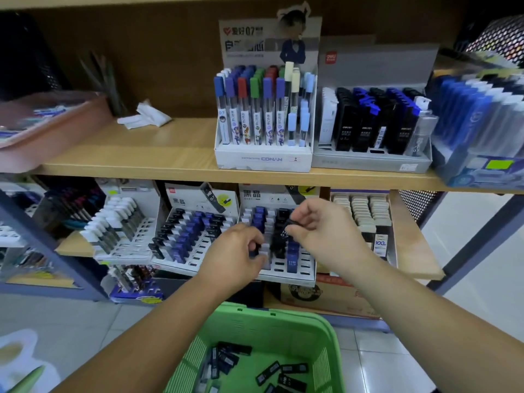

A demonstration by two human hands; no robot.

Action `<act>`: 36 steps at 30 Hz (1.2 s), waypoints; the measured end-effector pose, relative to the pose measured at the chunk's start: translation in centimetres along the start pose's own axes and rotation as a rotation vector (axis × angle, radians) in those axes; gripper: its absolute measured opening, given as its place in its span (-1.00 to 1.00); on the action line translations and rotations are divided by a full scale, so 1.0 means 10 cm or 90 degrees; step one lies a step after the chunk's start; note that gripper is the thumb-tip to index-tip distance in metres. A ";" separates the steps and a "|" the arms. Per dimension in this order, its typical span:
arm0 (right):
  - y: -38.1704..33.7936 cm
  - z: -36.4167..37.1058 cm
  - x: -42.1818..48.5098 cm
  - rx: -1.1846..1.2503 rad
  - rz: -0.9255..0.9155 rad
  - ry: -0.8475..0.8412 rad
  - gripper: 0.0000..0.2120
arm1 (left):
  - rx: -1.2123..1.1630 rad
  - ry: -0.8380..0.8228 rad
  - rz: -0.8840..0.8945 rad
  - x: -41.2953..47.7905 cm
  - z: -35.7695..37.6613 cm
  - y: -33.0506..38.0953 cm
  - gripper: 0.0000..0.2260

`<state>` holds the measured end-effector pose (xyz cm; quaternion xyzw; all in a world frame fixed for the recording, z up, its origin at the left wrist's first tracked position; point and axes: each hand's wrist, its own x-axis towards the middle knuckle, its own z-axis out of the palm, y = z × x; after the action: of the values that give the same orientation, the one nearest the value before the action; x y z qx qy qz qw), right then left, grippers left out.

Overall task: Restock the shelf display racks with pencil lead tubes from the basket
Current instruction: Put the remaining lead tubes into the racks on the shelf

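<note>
Over the display rack, left grip and right grip each pinch a lead tube; bumping could topple neighbours.

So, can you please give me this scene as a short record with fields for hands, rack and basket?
left hand: grips a dark tube at the rack's front slots
right hand: pinches a black tube marked HB 0.7, above the rack
rack: white, on the lower shelf, partly filled with blue and black tubes
basket: green, below the hands, loose tubes inside
task state: more tubes left to place
</note>
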<state>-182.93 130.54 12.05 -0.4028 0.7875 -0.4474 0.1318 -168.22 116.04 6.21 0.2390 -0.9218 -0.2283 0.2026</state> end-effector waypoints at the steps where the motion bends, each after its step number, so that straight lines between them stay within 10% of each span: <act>1: 0.02 0.06 0.02 -0.052 -0.018 -0.007 -0.81 | -0.003 0.001 -0.005 -0.01 0.00 -0.01 -0.76; 36: 0.16 0.31 -0.04 -0.379 -0.130 -0.074 -0.84 | -0.052 -0.021 0.022 -0.04 -0.05 -0.14 -0.74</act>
<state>-181.70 129.46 8.96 -0.5257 0.8303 -0.1846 0.0072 -167.18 115.01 5.74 0.2111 -0.9189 -0.2661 0.2008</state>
